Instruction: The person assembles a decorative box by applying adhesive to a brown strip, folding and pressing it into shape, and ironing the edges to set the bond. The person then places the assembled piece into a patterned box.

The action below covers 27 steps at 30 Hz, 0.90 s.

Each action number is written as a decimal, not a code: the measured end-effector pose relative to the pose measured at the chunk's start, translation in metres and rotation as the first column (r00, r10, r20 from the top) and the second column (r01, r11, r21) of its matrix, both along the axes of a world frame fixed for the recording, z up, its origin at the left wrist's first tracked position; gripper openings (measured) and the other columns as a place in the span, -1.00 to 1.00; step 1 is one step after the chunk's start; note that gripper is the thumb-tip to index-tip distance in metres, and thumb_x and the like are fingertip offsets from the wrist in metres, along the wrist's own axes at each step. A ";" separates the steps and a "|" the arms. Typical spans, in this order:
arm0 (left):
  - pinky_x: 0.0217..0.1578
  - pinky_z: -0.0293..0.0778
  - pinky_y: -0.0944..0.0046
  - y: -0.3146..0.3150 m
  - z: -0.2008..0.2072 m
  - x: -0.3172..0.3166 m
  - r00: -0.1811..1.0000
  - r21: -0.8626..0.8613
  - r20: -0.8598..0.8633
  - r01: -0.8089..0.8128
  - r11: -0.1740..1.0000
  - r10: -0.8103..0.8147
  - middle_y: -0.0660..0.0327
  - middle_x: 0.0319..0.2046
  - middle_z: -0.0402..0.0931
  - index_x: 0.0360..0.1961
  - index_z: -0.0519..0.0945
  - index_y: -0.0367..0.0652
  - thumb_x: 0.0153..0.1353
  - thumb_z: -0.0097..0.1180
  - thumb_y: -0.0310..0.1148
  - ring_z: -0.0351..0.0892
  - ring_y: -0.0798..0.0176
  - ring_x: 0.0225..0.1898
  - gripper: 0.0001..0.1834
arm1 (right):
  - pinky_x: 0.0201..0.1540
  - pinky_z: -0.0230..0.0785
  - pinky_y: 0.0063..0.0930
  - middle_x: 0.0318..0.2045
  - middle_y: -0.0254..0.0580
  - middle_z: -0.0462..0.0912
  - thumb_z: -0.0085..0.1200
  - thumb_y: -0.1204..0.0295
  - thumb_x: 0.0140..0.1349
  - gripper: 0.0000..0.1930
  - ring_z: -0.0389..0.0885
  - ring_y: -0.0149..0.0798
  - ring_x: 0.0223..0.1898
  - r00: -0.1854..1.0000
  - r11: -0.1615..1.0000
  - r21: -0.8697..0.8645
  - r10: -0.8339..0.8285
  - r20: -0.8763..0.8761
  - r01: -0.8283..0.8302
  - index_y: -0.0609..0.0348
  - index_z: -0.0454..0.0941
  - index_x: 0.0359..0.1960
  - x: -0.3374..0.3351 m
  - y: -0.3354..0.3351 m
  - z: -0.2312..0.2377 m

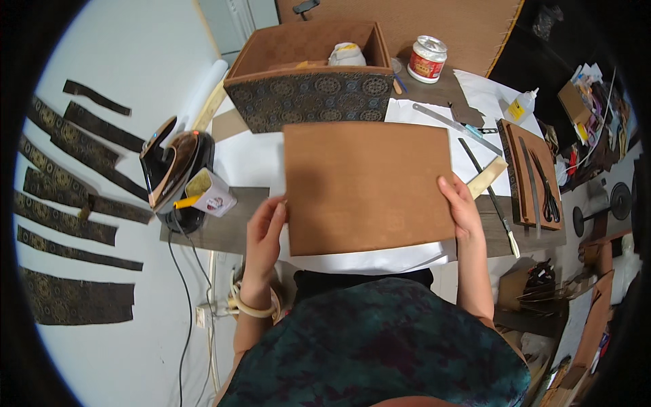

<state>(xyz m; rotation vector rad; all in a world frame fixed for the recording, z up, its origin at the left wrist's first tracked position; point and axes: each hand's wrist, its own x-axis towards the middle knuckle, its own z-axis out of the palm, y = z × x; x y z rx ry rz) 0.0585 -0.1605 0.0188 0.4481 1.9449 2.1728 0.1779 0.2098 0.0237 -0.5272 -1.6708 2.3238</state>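
A flat brown rectangular panel (369, 190) is held up over the near part of the table, its broad face toward me. My left hand (266, 227) grips its left edge, the thumb along the side. On the right edge, my right hand (461, 207) has its thumb on the face and its fingers mostly hidden behind. Just beyond the panel stands an open box (308, 98) with dark patterned cloth outside and brown lining inside. A white bundle (347, 54) shows inside the box.
An iron (173, 166) and a white cup (211, 197) with a yellow-handled brush stand at the left. To the right lie a steel ruler (434, 114), scissors (544, 186) on a brown panel, and a glue bottle (522, 105). A jar (427, 60) stands behind. Patterned strips (78, 302) hang on the left wall.
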 end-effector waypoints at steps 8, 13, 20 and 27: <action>-0.09 0.55 0.38 0.083 0.053 -0.076 0.930 0.002 -0.360 -0.074 0.997 0.069 0.17 -0.14 0.66 0.17 0.50 -0.32 0.47 0.12 -0.36 0.60 0.39 -0.10 -0.65 | -0.01 0.57 -0.47 0.02 -0.18 0.68 0.13 0.26 0.46 -0.61 0.68 -0.37 -0.03 0.985 0.978 -0.132 -0.170 -0.032 0.165 0.23 0.50 0.18 0.042 0.036 -0.018; 0.07 0.42 0.37 0.099 0.044 -0.060 0.941 0.044 0.128 0.310 0.950 -0.313 0.20 -0.07 0.68 0.37 0.29 -0.23 0.45 0.08 -0.42 0.58 0.43 -0.01 -0.49 | 0.02 0.55 -0.46 0.03 -0.18 0.67 0.10 0.27 0.47 -0.60 0.67 -0.36 -0.02 0.979 0.980 -0.078 -0.188 -0.073 0.182 0.24 0.46 0.22 0.032 0.025 -0.005; 0.15 0.40 0.30 0.080 0.152 -0.123 0.913 0.133 -0.372 0.230 0.964 -0.166 0.18 0.09 0.59 0.28 0.36 -0.19 0.24 0.18 -0.57 0.53 0.31 0.11 -0.43 | 0.19 0.42 -0.36 0.12 -0.18 0.60 0.21 0.46 0.27 -0.48 0.55 -0.32 0.15 0.930 0.868 0.460 -0.005 -0.369 0.187 0.25 0.41 0.26 -0.043 0.055 0.119; 0.30 0.46 -0.18 0.063 0.211 -0.302 0.964 0.583 -0.083 0.251 0.773 -0.251 -0.08 0.22 0.45 0.26 0.46 -0.42 0.46 -0.08 -0.50 0.44 -0.02 0.28 -0.60 | -0.04 0.38 -0.56 -0.33 -0.31 0.50 0.17 0.75 0.05 -0.57 0.52 -0.35 -0.24 0.774 0.284 0.760 0.086 -0.627 0.584 0.00 0.77 -0.07 -0.231 0.095 0.179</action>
